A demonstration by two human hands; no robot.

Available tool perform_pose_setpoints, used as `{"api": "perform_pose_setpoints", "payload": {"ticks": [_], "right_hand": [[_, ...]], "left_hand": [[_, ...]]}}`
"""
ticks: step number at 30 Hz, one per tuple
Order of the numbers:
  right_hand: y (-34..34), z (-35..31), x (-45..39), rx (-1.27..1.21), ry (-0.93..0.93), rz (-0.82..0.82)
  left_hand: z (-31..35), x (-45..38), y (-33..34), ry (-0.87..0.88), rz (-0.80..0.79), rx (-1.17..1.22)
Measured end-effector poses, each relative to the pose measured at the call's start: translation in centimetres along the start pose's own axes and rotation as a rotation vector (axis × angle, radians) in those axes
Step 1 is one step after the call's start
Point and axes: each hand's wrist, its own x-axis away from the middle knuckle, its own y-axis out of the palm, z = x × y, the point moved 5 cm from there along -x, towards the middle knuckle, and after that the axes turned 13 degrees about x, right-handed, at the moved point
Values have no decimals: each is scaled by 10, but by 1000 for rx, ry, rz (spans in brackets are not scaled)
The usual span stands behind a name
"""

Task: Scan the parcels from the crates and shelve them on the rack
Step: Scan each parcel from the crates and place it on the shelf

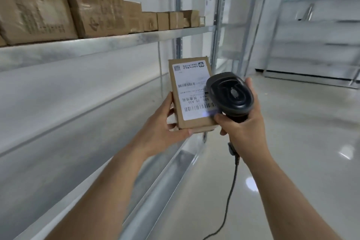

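Note:
A small flat cardboard parcel (pixel 190 91) with a white barcode label faces me at mid-frame. My left hand (pixel 165 124) grips its lower left corner, thumb along the left edge and fingers underneath. My right hand (pixel 244 122) holds a black handheld barcode scanner (pixel 230 93) by its handle, the scanner head over the label's right side. A bluish light falls on the label's lower right corner. The metal rack (pixel 109 44) runs along the left, its upper shelf carrying a row of several brown cardboard boxes (pixel 93 8).
The scanner's black cable (pixel 230 191) hangs down to the glossy floor. The rack's lower shelf (pixel 78 122) lies bare beneath my left arm. More grey shelving (pixel 319 45) stands against the far right wall. No crates are in view.

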Motion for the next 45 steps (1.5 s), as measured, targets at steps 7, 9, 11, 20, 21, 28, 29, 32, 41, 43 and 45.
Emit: {"api": "perform_pose_setpoints", "payload": {"ticks": [7, 9, 11, 20, 21, 28, 29, 32, 41, 43, 45], "right_hand": [[-68, 39, -97, 94, -17, 132], [-85, 51, -122, 90, -18, 152], [-99, 62, -145, 74, -12, 167], [-123, 111, -255, 88, -1, 198], [-122, 117, -267, 92, -5, 202], [-111, 154, -363, 99, -25, 192], [-107, 159, -378, 99, -26, 189], [-91, 175, -429, 98, -32, 171], [-56, 223, -556, 36, -56, 173], [-51, 228, -578, 40, -64, 170], [-49, 234, -601, 45, -66, 163]], "left_hand": [[-8, -132, 67, 47, -101, 8], [-9, -162, 81, 49, -130, 25], [-12, -193, 93, 57, -157, 22], [-28, -312, 117, 77, -187, -44], [-30, -324, 116, 71, -183, -63], [-57, -423, 108, 110, -178, -81], [-61, -438, 104, 104, -173, -89], [-73, -487, 90, 92, -155, -121], [-95, -617, 54, 187, -112, -210], [-103, -640, 50, 186, -97, -234], [-109, -662, 47, 195, -85, -278]]}}
